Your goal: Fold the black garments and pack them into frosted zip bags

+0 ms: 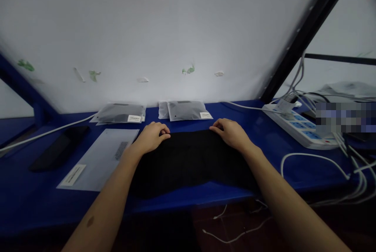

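Observation:
A black folded garment [189,162] lies on the blue table [241,113] in front of me. My left hand [152,136] pinches its far left corner with fingers curled. On the far right corner rests my right hand [230,132], gripping the cloth edge in the same way. Both forearms reach over the garment's sides.
An empty clear bag with labels [101,158] lies left of the garment, a black phone [60,146] further left. Two packed grey bags [120,113] [186,110] sit by the white wall. A white power strip [296,124] with cables occupies the right.

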A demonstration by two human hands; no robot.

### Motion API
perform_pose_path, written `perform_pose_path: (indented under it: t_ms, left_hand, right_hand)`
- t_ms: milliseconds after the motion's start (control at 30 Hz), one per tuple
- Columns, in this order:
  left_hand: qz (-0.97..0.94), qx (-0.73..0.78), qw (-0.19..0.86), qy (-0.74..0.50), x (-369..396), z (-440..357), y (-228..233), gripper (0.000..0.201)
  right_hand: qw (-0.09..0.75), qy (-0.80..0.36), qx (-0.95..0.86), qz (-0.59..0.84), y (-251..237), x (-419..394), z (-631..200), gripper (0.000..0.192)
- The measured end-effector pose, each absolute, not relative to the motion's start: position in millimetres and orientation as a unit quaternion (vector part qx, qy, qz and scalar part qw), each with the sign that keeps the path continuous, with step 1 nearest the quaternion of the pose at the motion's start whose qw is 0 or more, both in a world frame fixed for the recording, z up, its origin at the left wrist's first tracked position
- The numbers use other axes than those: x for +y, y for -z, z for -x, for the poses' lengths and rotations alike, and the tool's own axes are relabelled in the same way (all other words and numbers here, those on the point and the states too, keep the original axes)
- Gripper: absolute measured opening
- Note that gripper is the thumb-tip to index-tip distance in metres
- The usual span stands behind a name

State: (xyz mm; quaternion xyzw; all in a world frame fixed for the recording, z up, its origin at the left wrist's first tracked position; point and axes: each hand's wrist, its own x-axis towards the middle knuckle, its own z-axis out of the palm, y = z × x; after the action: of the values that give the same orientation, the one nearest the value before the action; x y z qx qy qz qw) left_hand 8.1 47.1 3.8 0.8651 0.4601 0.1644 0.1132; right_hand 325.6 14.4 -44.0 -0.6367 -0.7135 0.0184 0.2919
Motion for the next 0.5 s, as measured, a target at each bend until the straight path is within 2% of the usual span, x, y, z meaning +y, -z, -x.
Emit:
perform_pose_path:
  t_ms: [500]
  left_hand:
    - [-0.863, 0.455, 0.133, -0.175, 45.0, -8.8, -3.9, 0.007]
  right_hand:
    - [0.288, -0.016, -0.716, 0.635, 50.3, 19.2, -330.3, 0.020]
